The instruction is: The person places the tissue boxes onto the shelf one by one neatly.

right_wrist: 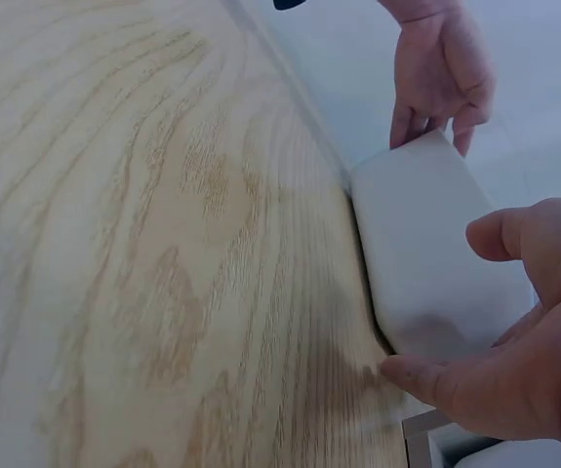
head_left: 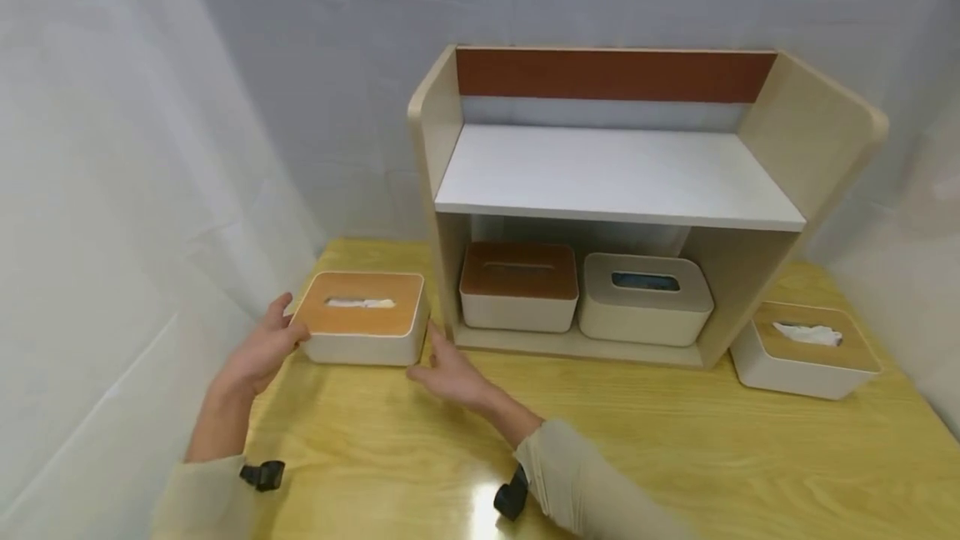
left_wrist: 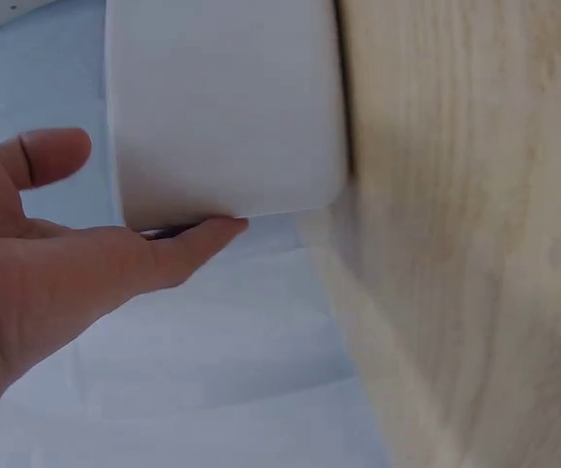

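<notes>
Bare right hand (head_left: 456,373), fingers apart beside one end; bare left hand (head_left: 258,350), fingers straight against the other, presumably to brace both ends | white rectangular tissue box with tan wood-look lid (head_left: 363,323), on the yellow wood-grain table (head_left: 375,432); just left of the beige two-tier shelf unit (head_left: 615,177)

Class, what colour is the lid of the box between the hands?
The lid is orange-tan, clearest in the head view.

Shelf unit (head_left: 611,172) as clock centre, head view. On the table (head_left: 750,448) we log the left outer box (head_left: 362,322) at eight o'clock, the right outer box (head_left: 806,357) at four. Inside the lower compartment (head_left: 577,345), the left inner box (head_left: 519,294) sits at its neighbour's nine o'clock.
</notes>
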### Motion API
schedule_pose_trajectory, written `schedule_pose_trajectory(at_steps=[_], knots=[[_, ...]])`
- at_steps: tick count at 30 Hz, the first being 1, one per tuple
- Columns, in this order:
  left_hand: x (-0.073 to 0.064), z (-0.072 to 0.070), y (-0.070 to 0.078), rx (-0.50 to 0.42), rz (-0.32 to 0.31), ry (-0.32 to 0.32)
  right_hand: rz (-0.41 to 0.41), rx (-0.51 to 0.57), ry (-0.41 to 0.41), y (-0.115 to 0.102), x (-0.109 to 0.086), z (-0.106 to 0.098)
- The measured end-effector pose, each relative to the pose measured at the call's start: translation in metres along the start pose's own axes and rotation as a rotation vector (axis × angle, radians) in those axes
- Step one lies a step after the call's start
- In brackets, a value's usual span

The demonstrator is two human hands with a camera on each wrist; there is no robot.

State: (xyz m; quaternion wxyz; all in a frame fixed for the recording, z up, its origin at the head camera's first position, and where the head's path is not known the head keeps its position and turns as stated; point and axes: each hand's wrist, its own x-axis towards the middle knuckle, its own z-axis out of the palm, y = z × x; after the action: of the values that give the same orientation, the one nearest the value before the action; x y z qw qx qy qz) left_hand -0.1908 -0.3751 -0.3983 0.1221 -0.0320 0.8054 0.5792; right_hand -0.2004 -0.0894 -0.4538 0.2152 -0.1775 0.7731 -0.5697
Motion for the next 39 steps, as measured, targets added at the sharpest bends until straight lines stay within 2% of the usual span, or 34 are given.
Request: schedule_pose_trajectory(at_steps=[4, 10, 14, 19, 22, 25, 30, 32, 39], knots=[[0.004, -0.005, -0.012, -0.005, 0.018, -0.041, -0.007, -0.026, 0.006, 0.001, 0.01, 0.004], [0.016, -0.009, -0.024, 0.072, 0.049, -0.073, -0.05, -0.028, 0.008, 0.001, 0.021, 0.002], [0.015, -0.009, -0.029, 0.12, 0.073, -0.048, -0.076, -0.039, -0.005, -0.001, 0.022, 0.004], [0.009, -0.008, -0.029, 0.152, 0.114, -0.016, -0.007, -0.05, -0.017, -0.001, 0.019, 0.004], [0.005, -0.005, -0.024, 0.146, 0.148, -0.011, 0.002, -0.045, -0.015, -0.002, 0.016, 0.003], [-0.003, -0.003, -0.016, 0.148, 0.178, 0.008, -0.062, -0.025, -0.017, -0.005, 0.013, 0.002], [-0.027, -0.003, -0.006, 0.185, 0.227, 0.044, -0.196, -0.01, -0.049, -0.015, 0.002, 0.0], [-0.039, -0.003, -0.002, 0.199, 0.234, 0.057, -0.217, -0.025, -0.055, -0.02, -0.006, -0.001], [-0.071, 0.003, 0.014, 0.235, 0.23, 0.09, -0.205, -0.134, -0.022, -0.038, -0.041, -0.006]])
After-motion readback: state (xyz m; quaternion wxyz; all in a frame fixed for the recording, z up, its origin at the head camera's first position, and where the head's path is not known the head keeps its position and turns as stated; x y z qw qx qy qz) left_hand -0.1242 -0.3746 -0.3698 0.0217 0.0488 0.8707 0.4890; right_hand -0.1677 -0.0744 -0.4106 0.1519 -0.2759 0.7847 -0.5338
